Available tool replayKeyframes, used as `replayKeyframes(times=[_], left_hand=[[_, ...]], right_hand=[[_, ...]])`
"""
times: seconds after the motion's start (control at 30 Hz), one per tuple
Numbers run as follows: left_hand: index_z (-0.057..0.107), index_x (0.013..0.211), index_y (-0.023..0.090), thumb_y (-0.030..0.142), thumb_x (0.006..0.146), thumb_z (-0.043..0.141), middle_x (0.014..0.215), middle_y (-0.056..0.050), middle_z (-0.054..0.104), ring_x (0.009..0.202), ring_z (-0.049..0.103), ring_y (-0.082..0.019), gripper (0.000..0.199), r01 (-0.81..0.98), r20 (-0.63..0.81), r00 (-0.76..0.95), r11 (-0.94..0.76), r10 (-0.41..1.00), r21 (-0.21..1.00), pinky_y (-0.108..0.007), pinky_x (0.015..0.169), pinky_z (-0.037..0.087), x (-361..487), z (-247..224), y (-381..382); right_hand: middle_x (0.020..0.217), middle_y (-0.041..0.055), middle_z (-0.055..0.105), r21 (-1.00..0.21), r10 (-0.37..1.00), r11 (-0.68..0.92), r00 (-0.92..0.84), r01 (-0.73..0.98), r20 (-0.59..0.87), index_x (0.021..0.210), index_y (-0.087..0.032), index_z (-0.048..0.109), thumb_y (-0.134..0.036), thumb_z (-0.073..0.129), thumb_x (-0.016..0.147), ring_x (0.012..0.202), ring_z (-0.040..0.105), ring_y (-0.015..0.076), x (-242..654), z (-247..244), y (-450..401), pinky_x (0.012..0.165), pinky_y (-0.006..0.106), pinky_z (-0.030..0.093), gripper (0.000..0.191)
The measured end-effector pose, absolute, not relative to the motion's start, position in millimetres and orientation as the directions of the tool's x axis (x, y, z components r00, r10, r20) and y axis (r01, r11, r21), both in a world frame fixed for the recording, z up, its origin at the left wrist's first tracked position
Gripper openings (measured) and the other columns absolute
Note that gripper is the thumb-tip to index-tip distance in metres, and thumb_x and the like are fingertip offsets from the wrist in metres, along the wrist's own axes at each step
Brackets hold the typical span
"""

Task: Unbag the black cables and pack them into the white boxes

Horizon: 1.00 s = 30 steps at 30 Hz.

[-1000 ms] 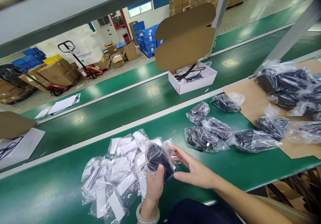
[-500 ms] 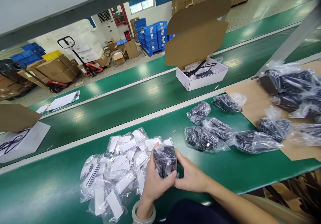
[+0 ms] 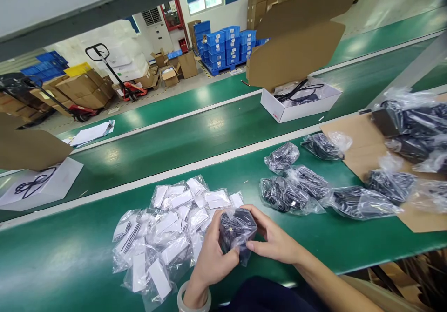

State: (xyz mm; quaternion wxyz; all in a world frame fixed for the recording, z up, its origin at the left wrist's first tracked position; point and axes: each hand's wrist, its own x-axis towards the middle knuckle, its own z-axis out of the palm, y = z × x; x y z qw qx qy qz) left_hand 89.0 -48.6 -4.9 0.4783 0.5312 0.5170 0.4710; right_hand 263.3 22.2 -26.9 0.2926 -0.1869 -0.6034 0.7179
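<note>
Green worktable (image 3: 314, 242), near edge: heap of small clear packets with white cards (image 3: 167, 237) just left of one black item in a clear bag (image 3: 237, 230), clasped between left hand (image 3: 213, 256) and right hand (image 3: 275, 242), fingers curled closed around both sides, thumbs on its front.

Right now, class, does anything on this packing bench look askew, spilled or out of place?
Nothing looks damaged or spilled. Both hands hold a bagged black part beside a loose heap of small clear packets. Other bagged black parts lie scattered, some off the cardboard sheet.
</note>
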Motion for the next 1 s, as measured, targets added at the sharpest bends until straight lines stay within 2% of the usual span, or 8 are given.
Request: replayKeyframes(times=[0.17, 0.27, 0.4, 0.47, 0.63, 0.8, 0.9, 1.0], left_hand=[[0.047, 0.127, 0.025, 0.012, 0.075, 0.057, 0.118, -0.005, 0.056, 0.111, 0.054, -0.025, 0.054, 0.156, -0.004, 0.015, 0.002, 1.0, 0.988, -0.036, 0.098, 0.042, 93.0, 0.9, -48.1], [0.048, 0.125, 0.026, 0.011, 0.073, 0.058, 0.116, -0.003, 0.056, 0.106, 0.055, -0.024, 0.055, 0.231, -0.007, -0.022, 0.012, 1.0, 0.973, -0.035, 0.094, 0.043, 95.5, 1.0, -45.0], [0.053, 0.103, 0.022, 0.015, 0.071, 0.063, 0.094, 0.0, 0.059, 0.085, 0.056, -0.021, 0.034, 0.442, -0.046, -0.077, 0.075, 0.996, 0.894, -0.032, 0.076, 0.044, 98.8, 2.6, -43.8], [0.051, 0.097, 0.022, 0.016, 0.072, 0.062, 0.087, 0.0, 0.058, 0.08, 0.054, -0.021, 0.027, 0.47, -0.074, -0.085, 0.106, 0.994, 0.876, -0.032, 0.072, 0.042, 100.4, 1.7, -45.3], [0.051, 0.097, 0.021, 0.017, 0.077, 0.057, 0.089, -0.001, 0.06, 0.081, 0.056, -0.021, 0.022, 0.394, -0.088, -0.124, 0.13, 0.988, 0.91, -0.032, 0.073, 0.042, 102.4, -6.9, -48.3], [0.056, 0.097, 0.018, 0.019, 0.08, 0.054, 0.091, -0.002, 0.063, 0.084, 0.057, -0.021, 0.017, 0.245, -0.045, -0.193, 0.093, 0.98, 0.965, -0.032, 0.077, 0.044, 103.9, -15.4, -43.1], [0.058, 0.103, 0.017, 0.021, 0.083, 0.054, 0.097, -0.004, 0.064, 0.09, 0.058, -0.022, 0.021, 0.077, -0.057, -0.216, 0.076, 0.975, 0.994, -0.033, 0.083, 0.045, 106.2, -23.5, -40.5], [0.057, 0.109, 0.016, 0.025, 0.086, 0.053, 0.105, -0.006, 0.063, 0.099, 0.057, -0.023, 0.025, 0.009, -0.075, -0.254, 0.08, 0.964, 0.997, -0.034, 0.09, 0.043, 108.1, -34.2, -40.4]], right_hand=[[0.123, 0.0077, 0.049, -0.984, 0.687, -0.09, -0.725, -0.154, 0.051, 0.132, -0.024, 0.036, -0.026, 0.069, 0.079, 0.112, 0.05, 0.0251, 261.3, -32.7, 16.7, 0.097, 0.036, 0.039, 0.062], [0.117, 0.0071, 0.052, -0.982, 0.743, -0.09, -0.667, -0.168, 0.047, 0.131, -0.023, 0.036, -0.027, 0.069, 0.076, 0.108, 0.051, 0.0252, 258.6, -36.6, 13.8, 0.092, 0.035, 0.041, 0.064], [0.117, 0.0072, 0.051, -0.989, 0.807, -0.05, -0.589, -0.136, 0.04, 0.131, -0.023, 0.035, -0.027, 0.069, 0.072, 0.104, 0.052, 0.0254, 258.7, -41.0, 12.5, 0.09, 0.035, 0.041, 0.069], [0.117, 0.0073, 0.052, -0.989, 0.82, -0.06, -0.571, -0.136, 0.029, 0.131, -0.023, 0.036, -0.029, 0.069, 0.072, 0.101, 0.053, 0.025, 258.5, -42.2, 11.2, 0.089, 0.035, 0.042, 0.067], [0.123, 0.0096, 0.051, -0.978, 0.835, -0.101, -0.55, -0.182, 0.016, 0.133, -0.022, 0.035, -0.035, 0.067, 0.08, 0.11, 0.052, 0.0253, 254.8, -44.6, 4.5, 0.096, 0.036, 0.041, 0.063], [0.126, 0.0134, 0.052, -0.959, 0.768, -0.181, -0.64, -0.219, 0.001, 0.129, -0.018, 0.04, -0.041, 0.068, 0.082, 0.116, 0.051, 0.0282, 253.7, -47.9, 6.6, 0.1, 0.04, 0.041, 0.059], [0.125, 0.0126, 0.051, -0.976, 0.735, -0.149, -0.678, -0.156, -0.003, 0.131, -0.017, 0.039, -0.034, 0.069, 0.078, 0.115, 0.05, 0.0287, 252.5, -47.6, 9.3, 0.098, 0.04, 0.042, 0.063], [0.113, 0.0088, 0.056, -0.992, 0.748, -0.121, -0.66, -0.045, -0.061, 0.132, -0.018, 0.037, -0.022, 0.064, 0.076, 0.107, 0.054, 0.0261, 248.5, -48.1, 7.6, 0.09, 0.036, 0.047, 0.063]])
